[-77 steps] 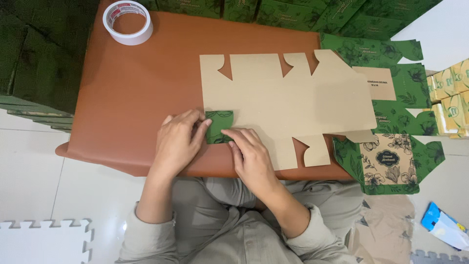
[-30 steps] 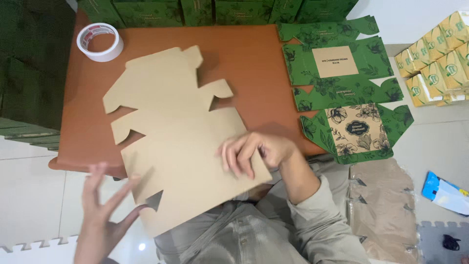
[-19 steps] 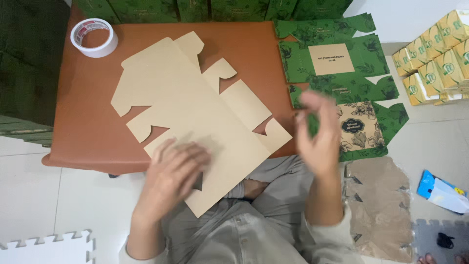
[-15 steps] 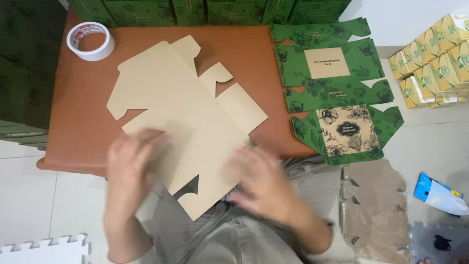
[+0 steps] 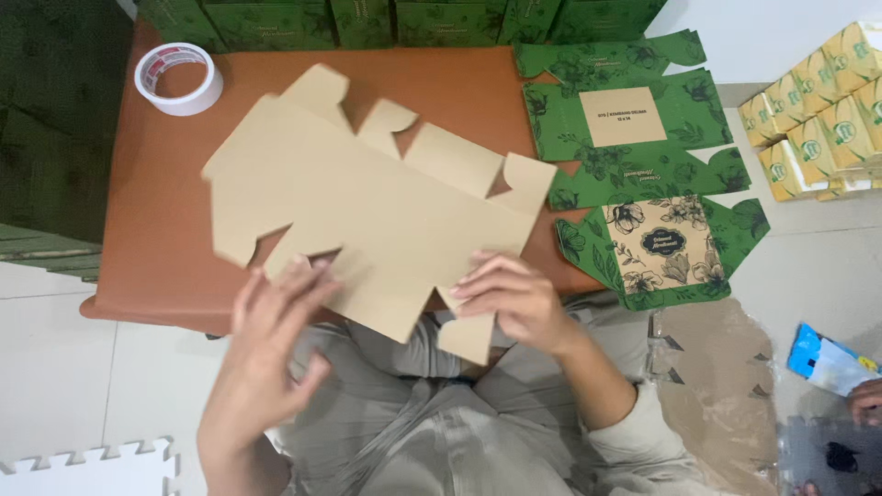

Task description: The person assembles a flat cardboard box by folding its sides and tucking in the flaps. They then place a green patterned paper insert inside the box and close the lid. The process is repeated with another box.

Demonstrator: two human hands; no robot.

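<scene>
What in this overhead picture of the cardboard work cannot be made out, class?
- Left hand: motion-blurred, so its contact with the flat brown cardboard cutout is unclear.
- Cutout's printed face: turned down, hidden.
- Green boxes: cut off by the top edge.
- Yellow packs: cut off by the right edge.

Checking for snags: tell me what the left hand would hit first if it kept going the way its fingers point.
The left hand would first meet the flat brown cardboard sheet; its fingertips already touch that edge.
</scene>
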